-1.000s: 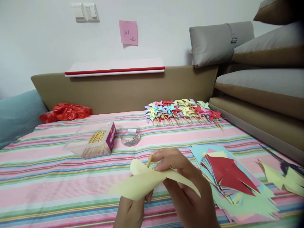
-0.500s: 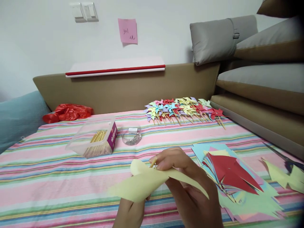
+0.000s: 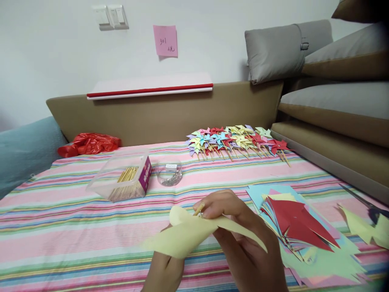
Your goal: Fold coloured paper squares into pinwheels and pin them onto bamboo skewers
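Observation:
My right hand (image 3: 240,233) pinches a pale yellow cut paper sheet (image 3: 185,235) against the tip of a small wooden stick (image 3: 199,209), fingers closed over the folded flaps. My left hand (image 3: 165,269) is under the paper, mostly hidden by it, and seems to grip it from below together with the stick's lower part. Both hands hover low over the striped cloth (image 3: 75,227), near the front edge.
A stack of cut coloured paper squares (image 3: 298,227), red on top, lies to the right. A clear box of wooden sticks (image 3: 124,180) and a small clear tub of pins (image 3: 171,174) stand ahead left. Several finished paper pinwheels (image 3: 237,142) lie further back. Scissors (image 3: 369,205) and yellow scraps lie at far right.
The hands and the yellow paper stay almost in the same place; the fingers shift slightly on the stick tip. The view has drifted a little.

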{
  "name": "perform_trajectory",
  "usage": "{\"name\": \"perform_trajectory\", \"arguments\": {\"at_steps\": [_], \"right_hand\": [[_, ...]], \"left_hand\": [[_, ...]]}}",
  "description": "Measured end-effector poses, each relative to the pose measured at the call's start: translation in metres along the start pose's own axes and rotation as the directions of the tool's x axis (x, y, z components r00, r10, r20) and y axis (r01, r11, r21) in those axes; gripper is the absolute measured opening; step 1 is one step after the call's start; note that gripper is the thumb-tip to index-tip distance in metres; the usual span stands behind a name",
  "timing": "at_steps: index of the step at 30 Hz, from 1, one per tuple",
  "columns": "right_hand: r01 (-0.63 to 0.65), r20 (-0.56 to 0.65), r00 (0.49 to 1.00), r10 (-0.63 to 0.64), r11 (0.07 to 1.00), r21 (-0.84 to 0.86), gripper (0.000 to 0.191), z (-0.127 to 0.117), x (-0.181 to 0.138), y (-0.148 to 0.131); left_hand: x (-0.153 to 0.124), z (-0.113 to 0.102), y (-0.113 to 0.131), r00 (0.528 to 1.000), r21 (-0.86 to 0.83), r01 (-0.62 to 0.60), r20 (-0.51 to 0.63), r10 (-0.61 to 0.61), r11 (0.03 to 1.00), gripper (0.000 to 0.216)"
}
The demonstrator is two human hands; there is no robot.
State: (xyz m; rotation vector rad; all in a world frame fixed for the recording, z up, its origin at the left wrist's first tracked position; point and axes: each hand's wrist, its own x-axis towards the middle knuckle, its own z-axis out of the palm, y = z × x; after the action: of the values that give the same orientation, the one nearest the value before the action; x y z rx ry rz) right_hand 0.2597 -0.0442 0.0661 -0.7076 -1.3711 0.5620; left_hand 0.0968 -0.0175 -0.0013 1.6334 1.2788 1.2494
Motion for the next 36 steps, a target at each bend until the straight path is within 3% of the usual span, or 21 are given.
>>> {"name": "perform_trajectory", "arguments": {"at_steps": [5, 8, 11, 15, 19, 24, 29, 36], "right_hand": [[0.037, -0.009, 0.999, -0.037, 0.999, 0.03, 0.022, 0.002, 0.002, -0.001], [0.013, 0.017, 1.0, -0.014, 0.998, 0.067, 0.024, 0.001, 0.002, -0.001], [0.025, 0.021, 0.999, -0.027, 0.995, 0.093, 0.026, 0.0, 0.002, -0.001], [0.022, -0.003, 1.0, -0.022, 0.996, 0.09, 0.019, 0.003, 0.0, 0.0], [-0.026, -0.052, 0.998, 0.036, 0.98, 0.196, 0.013, 0.006, -0.002, 0.002], [0.011, -0.041, 0.999, -0.003, 0.98, 0.198, 0.015, 0.007, -0.002, 0.002], [-0.13, -0.136, 0.976, 0.172, 0.954, 0.272, 0.01, 0.014, -0.004, 0.001], [-0.33, -0.183, 0.895, 0.407, 0.88, 0.341, 0.025, 0.015, -0.005, 0.004]], "left_hand": [[0.0, 0.004, 0.012, 0.997, -0.04, -0.066, -0.028, 0.065, 0.997, 0.029], [0.002, 0.003, 0.015, 0.995, -0.089, -0.101, 0.014, 0.103, 0.991, 0.015], [0.006, -0.003, 0.012, 0.995, -0.074, -0.063, 0.077, 0.068, 0.995, 0.011], [0.01, -0.011, 0.007, 0.996, -0.056, -0.037, 0.08, 0.042, 0.998, 0.017], [0.014, -0.013, 0.005, 0.987, -0.03, -0.133, 0.081, 0.135, 0.991, 0.02], [0.018, -0.016, 0.007, 0.958, 0.024, -0.277, 0.079, 0.274, 0.961, 0.028], [0.016, -0.019, 0.012, 0.91, 0.069, -0.401, 0.146, 0.388, 0.914, 0.023], [0.016, -0.02, 0.01, 0.876, 0.163, -0.481, 0.137, 0.463, 0.862, 0.022]]}}
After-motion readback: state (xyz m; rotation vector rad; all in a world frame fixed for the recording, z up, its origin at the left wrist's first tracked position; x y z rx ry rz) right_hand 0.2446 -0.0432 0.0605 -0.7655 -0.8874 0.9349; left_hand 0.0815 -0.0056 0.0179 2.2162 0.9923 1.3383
